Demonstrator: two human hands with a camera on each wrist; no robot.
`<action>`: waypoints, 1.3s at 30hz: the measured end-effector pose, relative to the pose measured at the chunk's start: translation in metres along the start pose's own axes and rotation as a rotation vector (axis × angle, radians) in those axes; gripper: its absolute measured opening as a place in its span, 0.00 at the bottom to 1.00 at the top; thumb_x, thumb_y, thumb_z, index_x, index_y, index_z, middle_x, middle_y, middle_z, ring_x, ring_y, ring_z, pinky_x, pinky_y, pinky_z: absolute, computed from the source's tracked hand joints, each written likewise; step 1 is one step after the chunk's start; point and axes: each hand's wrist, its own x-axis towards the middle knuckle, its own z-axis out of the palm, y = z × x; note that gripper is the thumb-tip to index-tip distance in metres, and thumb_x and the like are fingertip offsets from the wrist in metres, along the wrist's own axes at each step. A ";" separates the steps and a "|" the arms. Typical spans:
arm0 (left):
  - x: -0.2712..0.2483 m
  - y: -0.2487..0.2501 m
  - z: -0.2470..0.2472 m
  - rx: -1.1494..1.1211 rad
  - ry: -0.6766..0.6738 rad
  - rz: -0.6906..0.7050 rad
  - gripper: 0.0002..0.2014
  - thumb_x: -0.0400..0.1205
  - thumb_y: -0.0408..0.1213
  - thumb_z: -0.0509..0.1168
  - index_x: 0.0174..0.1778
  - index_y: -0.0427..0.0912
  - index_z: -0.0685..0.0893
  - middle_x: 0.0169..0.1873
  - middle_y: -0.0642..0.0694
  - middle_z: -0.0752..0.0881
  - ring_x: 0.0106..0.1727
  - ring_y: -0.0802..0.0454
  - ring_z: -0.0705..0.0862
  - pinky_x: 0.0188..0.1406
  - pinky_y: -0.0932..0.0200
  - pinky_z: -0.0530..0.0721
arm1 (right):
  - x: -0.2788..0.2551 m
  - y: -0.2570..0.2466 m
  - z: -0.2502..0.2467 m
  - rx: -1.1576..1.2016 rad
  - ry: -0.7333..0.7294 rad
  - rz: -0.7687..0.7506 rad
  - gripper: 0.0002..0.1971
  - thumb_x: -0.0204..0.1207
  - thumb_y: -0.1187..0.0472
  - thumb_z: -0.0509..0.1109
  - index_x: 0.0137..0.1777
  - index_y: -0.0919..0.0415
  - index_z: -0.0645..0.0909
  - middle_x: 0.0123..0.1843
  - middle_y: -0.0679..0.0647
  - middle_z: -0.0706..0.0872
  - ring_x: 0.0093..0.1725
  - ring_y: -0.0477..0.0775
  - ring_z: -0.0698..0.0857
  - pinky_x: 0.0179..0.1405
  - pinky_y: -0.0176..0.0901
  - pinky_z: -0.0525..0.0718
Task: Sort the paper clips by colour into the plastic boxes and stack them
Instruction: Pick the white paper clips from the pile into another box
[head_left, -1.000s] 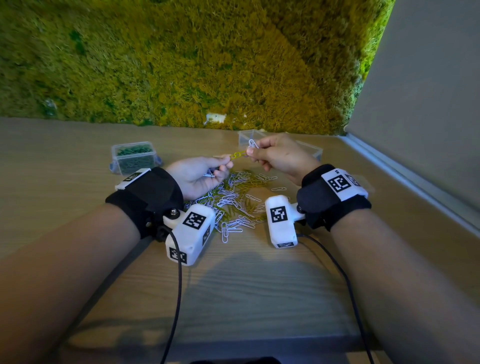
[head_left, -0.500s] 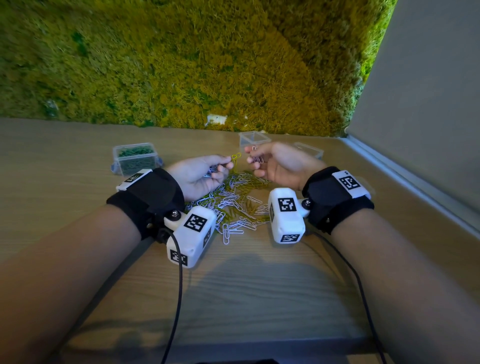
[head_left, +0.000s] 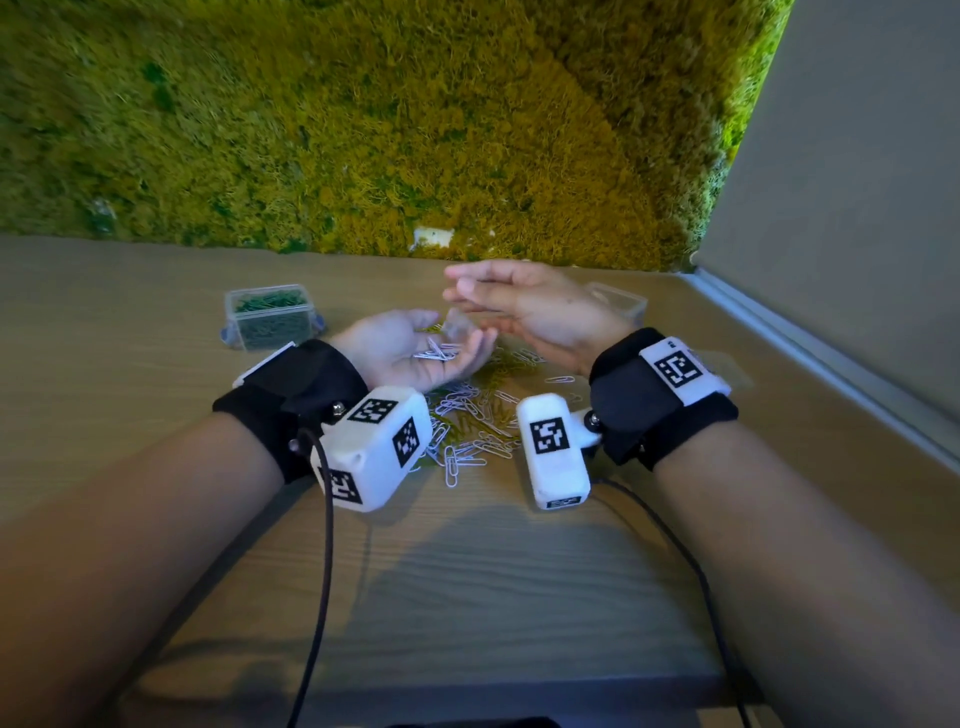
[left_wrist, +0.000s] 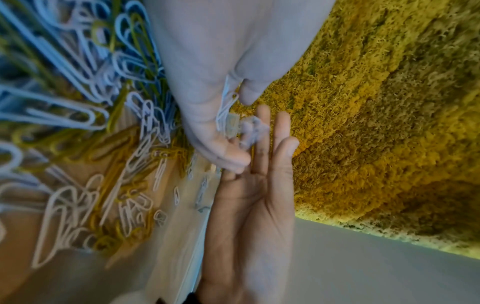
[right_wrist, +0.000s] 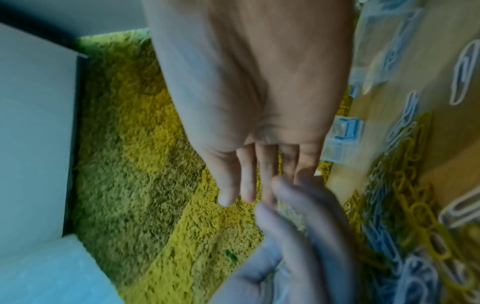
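My left hand (head_left: 410, 345) lies palm up over the back of the pile, fingers relaxed, with a few white paper clips (head_left: 435, 354) resting in its palm (left_wrist: 225, 107). My right hand (head_left: 519, 301) hovers just above and behind it, fingers straight and pointing left, holding nothing (right_wrist: 249, 174). A mixed pile of white and yellow clips (head_left: 475, 421) is spread on the wooden table between my wrists (left_wrist: 109, 148). A clear box of green clips (head_left: 270, 317) stands at the back left. Another clear box (head_left: 621, 304) shows behind my right hand, mostly hidden.
A moss wall (head_left: 415, 130) runs along the back of the table and a grey wall (head_left: 857, 234) closes the right side. The table's front edge (head_left: 467, 691) is near my body. Cables hang from both wrist cameras.
My left hand has turned palm up and no longer pinches the yellow clip. My right hand has straightened its fingers and risen above the left hand.
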 end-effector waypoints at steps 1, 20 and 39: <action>0.000 0.002 -0.002 -0.061 0.004 -0.013 0.23 0.89 0.41 0.50 0.47 0.21 0.78 0.37 0.30 0.81 0.39 0.46 0.81 0.27 0.61 0.86 | -0.001 -0.001 0.000 -0.108 0.047 -0.007 0.15 0.81 0.65 0.66 0.66 0.66 0.80 0.52 0.48 0.85 0.50 0.41 0.82 0.46 0.32 0.82; 0.004 0.014 -0.012 -0.063 0.198 0.166 0.14 0.88 0.35 0.52 0.40 0.33 0.76 0.32 0.36 0.80 0.33 0.53 0.75 0.24 0.66 0.80 | 0.000 0.018 -0.004 -0.548 -0.135 0.198 0.04 0.74 0.64 0.75 0.47 0.60 0.84 0.39 0.51 0.84 0.35 0.45 0.81 0.31 0.32 0.82; 0.002 0.000 -0.005 0.293 0.089 0.130 0.10 0.83 0.33 0.61 0.54 0.30 0.83 0.37 0.35 0.87 0.36 0.50 0.87 0.35 0.66 0.88 | -0.001 0.010 -0.028 0.044 -0.025 0.252 0.04 0.79 0.67 0.69 0.49 0.68 0.82 0.35 0.55 0.81 0.29 0.44 0.77 0.26 0.30 0.79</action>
